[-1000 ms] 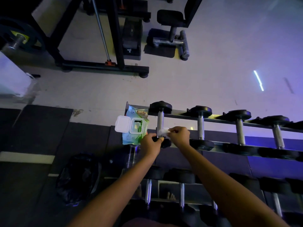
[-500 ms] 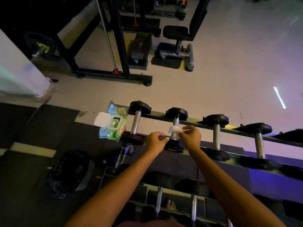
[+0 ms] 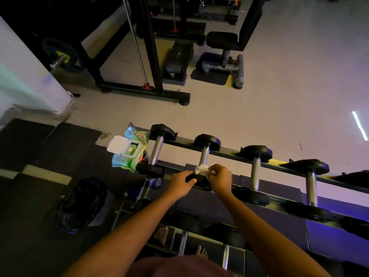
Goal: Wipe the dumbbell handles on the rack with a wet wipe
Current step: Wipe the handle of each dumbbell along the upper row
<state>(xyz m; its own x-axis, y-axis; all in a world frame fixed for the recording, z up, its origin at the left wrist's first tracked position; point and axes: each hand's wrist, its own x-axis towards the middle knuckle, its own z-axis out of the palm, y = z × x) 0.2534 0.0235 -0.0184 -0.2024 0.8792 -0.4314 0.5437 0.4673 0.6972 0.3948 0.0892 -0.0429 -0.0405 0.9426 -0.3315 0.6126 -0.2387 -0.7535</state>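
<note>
Up on the top tier of the rack, at the second dumbbell from the left: right hand at the near end of the handle, fingers curled and clamped on a crumpled white wipe, wipe pressed to the chrome just above the near head. Left hand just beside it on the left, fingers curled round that near black head, thumb on the near side. Both forearms bare, reaching in from the near edge.

Further left on the same tier, first dumbbell, and just beside it at the rack's left end a green and blue pack of wipes, white lid flipped open to the left. To the right, third dumbbell and fourth dumbbell, well apart from both hands, lying across the rails.

More dumbbells on the lower tier, near, dim and partly hidden by the arms. Two bare feet showing through the rack at the near edge. Black bag on the dark mat left of the rack. Far off on the pale floor, a black bench and a black frame, with a weight plate at far left.
</note>
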